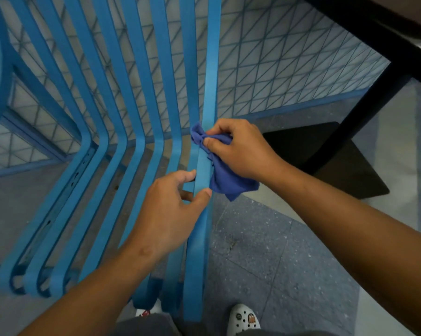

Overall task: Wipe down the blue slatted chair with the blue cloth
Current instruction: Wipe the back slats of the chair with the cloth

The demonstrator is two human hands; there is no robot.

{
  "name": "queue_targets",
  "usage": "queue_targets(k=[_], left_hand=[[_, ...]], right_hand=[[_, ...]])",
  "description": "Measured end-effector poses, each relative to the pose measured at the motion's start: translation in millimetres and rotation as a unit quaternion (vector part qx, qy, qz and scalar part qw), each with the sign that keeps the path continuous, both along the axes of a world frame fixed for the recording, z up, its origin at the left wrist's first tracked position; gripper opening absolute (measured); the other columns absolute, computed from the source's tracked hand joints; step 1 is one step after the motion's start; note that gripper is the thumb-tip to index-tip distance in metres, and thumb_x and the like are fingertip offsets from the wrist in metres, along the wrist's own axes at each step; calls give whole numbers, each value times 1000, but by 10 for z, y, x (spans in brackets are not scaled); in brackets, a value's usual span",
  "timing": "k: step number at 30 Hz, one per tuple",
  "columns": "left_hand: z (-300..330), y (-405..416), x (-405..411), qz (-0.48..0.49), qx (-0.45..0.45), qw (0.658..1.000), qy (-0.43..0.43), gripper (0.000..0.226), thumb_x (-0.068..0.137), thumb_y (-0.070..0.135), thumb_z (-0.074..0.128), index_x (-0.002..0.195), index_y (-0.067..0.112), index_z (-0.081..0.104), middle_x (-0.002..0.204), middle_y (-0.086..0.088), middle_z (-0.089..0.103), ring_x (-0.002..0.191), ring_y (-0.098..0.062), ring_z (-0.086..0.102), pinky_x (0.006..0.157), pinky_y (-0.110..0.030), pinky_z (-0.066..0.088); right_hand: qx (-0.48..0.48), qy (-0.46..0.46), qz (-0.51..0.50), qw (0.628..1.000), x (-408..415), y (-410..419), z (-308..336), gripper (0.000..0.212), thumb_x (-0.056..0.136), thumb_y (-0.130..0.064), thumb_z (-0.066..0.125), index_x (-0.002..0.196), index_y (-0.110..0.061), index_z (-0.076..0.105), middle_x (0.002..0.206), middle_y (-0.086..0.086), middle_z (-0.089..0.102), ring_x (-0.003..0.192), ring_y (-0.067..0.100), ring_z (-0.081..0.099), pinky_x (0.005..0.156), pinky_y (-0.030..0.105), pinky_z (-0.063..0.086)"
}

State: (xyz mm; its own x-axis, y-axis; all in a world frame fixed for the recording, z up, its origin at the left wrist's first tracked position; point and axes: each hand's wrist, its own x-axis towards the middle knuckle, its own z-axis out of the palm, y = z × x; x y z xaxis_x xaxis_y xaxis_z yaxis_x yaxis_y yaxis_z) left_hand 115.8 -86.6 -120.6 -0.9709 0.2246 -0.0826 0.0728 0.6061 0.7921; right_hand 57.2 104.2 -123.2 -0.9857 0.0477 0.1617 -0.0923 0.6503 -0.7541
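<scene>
Down at the rightmost slat, the right hand (238, 151) had its fingers and thumb curled tight round the bunched dark-blue cloth (222, 174), pressing it against that slat just where seat bends up into backrest; a loose corner of cloth hung below the palm. The right forearm reached in from the lower right edge. The left hand (170, 209) gripped the same slat just below the cloth, thumb across its top face and fingers hooked beneath, its forearm rising from the bottom edge.

Both hands worked on the light-blue slatted metal chair (141, 98), which showed about eight slats, each curving from seat up into back. A black table leg (364, 112) on a flat black base (345, 170) stood to the right, well apart from the chair. Two white perforated clogs (243, 318) showed at the bottom edge, the right one bearing small charms, one marked "m". Blue-lined triangular wall tiles (289, 69) met a speckled grey floor (265, 251).
</scene>
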Motion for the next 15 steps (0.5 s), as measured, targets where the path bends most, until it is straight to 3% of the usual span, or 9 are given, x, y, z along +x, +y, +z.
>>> queue_targets(k=[5, 11, 15], left_hand=[[11, -17, 102, -2, 17, 1000, -16, 55, 90, 38, 72, 141, 25, 56, 125, 25, 56, 97, 12, 62, 67, -10, 53], [-18, -27, 246, -32, -30, 999, 5, 65, 94, 43, 63, 153, 32, 39, 137, 18, 53, 110, -1, 60, 90, -35, 57], [-10, -6, 335, -50, -61, 996, 41, 62, 99, 39, 57, 155, 30, 32, 132, 18, 46, 112, -3, 53, 89, -23, 50]], right_hand=[[-7, 24, -47, 999, -71, -80, 5, 13, 92, -29, 68, 87, -17, 70, 83, -5, 71, 80, 9, 64, 72, 34, 51], [-14, 38, -17, 999, 206, -85, -106, 12, 93, -33, 68, 95, -22, 73, 92, -9, 73, 86, 4, 64, 75, 31, 50], [-44, 40, 8, 998, 409, -67, -191, 10, 93, -34, 69, 100, -28, 74, 96, -12, 72, 92, 3, 66, 83, 35, 54]])
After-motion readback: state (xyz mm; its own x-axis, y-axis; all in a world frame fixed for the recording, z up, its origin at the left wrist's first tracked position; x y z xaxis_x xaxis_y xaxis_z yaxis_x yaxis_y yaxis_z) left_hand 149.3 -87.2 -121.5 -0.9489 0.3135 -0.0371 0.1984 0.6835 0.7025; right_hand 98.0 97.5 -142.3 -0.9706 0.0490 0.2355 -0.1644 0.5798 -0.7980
